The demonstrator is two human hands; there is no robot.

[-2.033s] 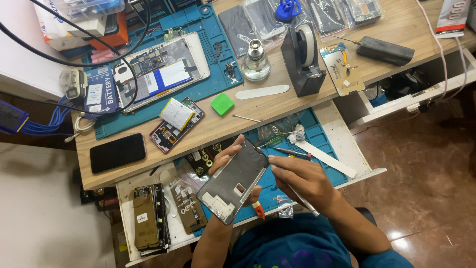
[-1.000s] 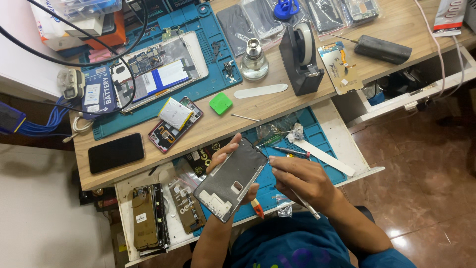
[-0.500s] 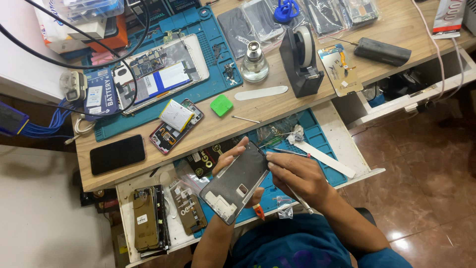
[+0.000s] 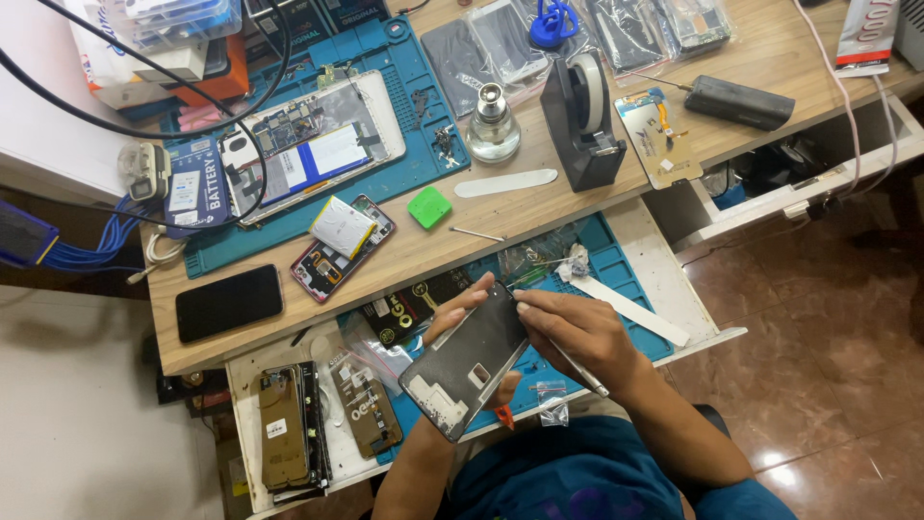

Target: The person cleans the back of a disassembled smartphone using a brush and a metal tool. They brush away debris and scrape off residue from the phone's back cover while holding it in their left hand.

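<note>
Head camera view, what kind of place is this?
Likely a phone repair bench: an opened phone on the wooden desk, a blue work mat, and the left hand holding a phone frame.

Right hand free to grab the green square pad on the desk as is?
Probably not as is. The right hand holds a thin tool against the phone frame gripped by the left hand. The path to the green pad looks open, but the fingers are occupied.

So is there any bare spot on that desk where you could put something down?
Yes: bare wood between the green square, the white spudger and the desk's front edge, and more right of the black phone. The blue mat, the back edge and the open drawer under both hands are crowded with parts.
</note>
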